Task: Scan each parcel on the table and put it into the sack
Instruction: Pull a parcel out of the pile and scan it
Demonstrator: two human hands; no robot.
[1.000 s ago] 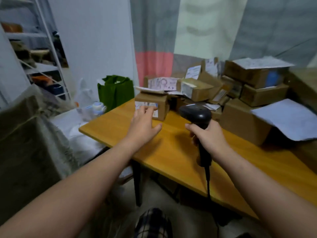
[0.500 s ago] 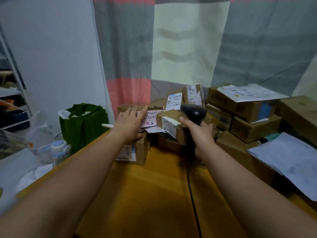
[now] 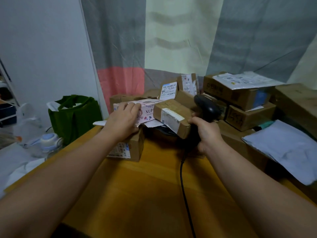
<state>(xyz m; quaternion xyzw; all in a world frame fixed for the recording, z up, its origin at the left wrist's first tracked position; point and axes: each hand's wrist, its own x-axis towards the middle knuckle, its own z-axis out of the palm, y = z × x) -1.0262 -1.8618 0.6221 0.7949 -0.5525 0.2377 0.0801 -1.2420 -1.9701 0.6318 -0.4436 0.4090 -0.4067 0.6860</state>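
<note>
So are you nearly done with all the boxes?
Not nearly. Nothing looks finished; the sack is out of view. The left hand grips the pink box, the right hand holds the scanner. A pile of brown parcels waits on the table.

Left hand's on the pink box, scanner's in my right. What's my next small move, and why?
Probably slide the pink box out toward you with the left hand and turn up a barcode. No shipping label shows on its visible faces, a brown parcel overlaps its right end, and the right hand holds the scanner beside it.
</note>
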